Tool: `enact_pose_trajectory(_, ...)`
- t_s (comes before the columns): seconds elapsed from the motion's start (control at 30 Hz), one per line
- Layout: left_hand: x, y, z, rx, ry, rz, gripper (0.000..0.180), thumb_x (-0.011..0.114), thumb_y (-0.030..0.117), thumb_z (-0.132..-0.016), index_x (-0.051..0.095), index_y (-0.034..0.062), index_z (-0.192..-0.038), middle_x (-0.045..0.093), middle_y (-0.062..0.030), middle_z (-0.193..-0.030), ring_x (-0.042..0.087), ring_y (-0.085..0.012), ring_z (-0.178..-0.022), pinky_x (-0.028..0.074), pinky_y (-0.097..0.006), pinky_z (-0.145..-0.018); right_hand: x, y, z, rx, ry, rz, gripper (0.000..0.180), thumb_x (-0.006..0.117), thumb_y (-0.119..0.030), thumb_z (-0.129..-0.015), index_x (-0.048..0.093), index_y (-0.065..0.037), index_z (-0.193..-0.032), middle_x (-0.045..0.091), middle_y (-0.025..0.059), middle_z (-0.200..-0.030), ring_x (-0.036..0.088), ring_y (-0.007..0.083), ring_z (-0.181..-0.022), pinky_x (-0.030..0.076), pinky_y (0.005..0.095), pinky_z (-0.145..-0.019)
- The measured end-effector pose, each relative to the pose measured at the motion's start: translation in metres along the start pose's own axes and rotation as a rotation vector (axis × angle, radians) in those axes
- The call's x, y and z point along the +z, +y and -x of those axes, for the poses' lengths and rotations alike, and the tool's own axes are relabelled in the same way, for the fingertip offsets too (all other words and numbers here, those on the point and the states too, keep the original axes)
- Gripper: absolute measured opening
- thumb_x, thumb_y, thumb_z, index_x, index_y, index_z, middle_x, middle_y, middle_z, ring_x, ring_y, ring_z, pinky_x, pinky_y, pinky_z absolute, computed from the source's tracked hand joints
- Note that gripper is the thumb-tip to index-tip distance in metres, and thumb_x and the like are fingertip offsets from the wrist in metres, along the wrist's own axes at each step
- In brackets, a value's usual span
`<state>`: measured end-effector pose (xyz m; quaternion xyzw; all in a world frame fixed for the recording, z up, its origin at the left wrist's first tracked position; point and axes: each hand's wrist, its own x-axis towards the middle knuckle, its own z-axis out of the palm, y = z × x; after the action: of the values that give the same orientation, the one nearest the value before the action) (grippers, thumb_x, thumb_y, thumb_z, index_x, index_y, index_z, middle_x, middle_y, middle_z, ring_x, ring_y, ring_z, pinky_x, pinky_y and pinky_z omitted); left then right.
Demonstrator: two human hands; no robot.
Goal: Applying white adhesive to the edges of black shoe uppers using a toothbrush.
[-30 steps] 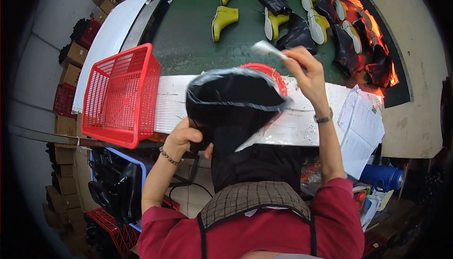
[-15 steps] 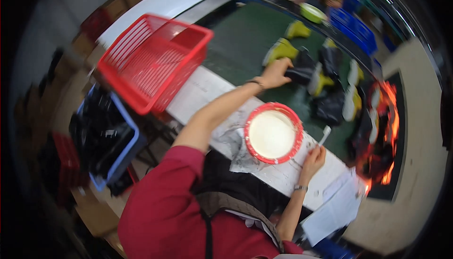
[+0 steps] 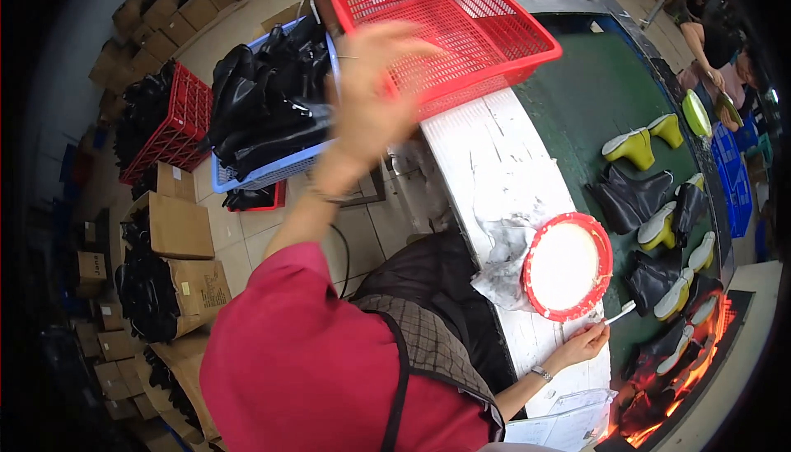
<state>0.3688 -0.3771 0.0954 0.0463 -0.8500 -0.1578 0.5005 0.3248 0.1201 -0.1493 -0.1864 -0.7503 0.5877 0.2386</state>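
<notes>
I find my left hand [image 3: 371, 89] blurred, its fingers apparently spread and holding nothing I can see; it overlaps the near-left side of the red basket [image 3: 494, 74], right of the black boots [image 3: 272, 106] in the blue crate [image 3: 272, 168], contact undetermined. My right hand [image 3: 581, 345] pinches the white brush [image 3: 620, 313] by its handle between thumb and fingers, head directed right. The brush lies just beside the near-right rim of the red bowl [image 3: 568, 315] of cream paste [image 3: 564, 269], toward the green belt [image 3: 597, 73]. Risks, in my judgement: a quick left hand could clip the basket rim and jolt it; a loaded brush could drip on the belt; the crumpled cloth [image 3: 504, 264] touching the bowl's left side, if tugged, could drag the bowl and spill paste across the white board [image 3: 494, 151].
</notes>
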Motion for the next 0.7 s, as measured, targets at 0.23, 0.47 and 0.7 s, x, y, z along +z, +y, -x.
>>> enact_pose_trajectory(0.23, -0.178, -0.14, 0.067, -0.765, -0.605, -0.84, 0.077, 0.075, 0.013, -0.075, 0.051, 0.0243, -0.147, 0.062, -0.0168, -0.135, 0.061, -0.0436, -0.121, 0.049, -0.056, -0.1, -0.002, 0.01, -0.004, 0.003, -0.02, -0.028, 0.029, 0.059, -0.026, -0.107, 0.064, -0.002, -0.122, 0.053, -0.0062, -0.076, 0.038, 0.0012, -0.057, 0.029, 0.0183, -0.045)
enact_pose_trajectory(0.47, -0.188, -0.2, 0.092, -0.48, -0.171, -0.986, 0.039, 0.065, 0.007, -0.091, 0.064, 0.0103, -0.129, 0.07, -0.0142, -0.118, 0.065, -0.0382, -0.112, 0.053, -0.048, -0.09, 0.002, 0.002, 0.0, 0.011, -0.024, -0.06, 0.028, 0.059, -0.025, -0.107, 0.063, -0.002, -0.124, 0.048, -0.0065, -0.073, 0.035, 0.0009, -0.055, 0.026, 0.0186, -0.045)
enact_pose_trajectory(0.7, -0.158, -0.064, -0.013, -0.143, 0.275, -0.598, 0.035, 0.069, 0.008, -0.096, 0.065, 0.0081, -0.131, 0.073, -0.0069, -0.108, 0.068, -0.0215, -0.094, 0.052, -0.035, -0.084, 0.0, 0.004, -0.002, -0.007, -0.005, -0.048, 0.027, 0.059, -0.027, -0.107, 0.064, -0.003, -0.12, 0.048, -0.0063, -0.072, 0.036, 0.0008, -0.054, 0.026, 0.0183, -0.044)
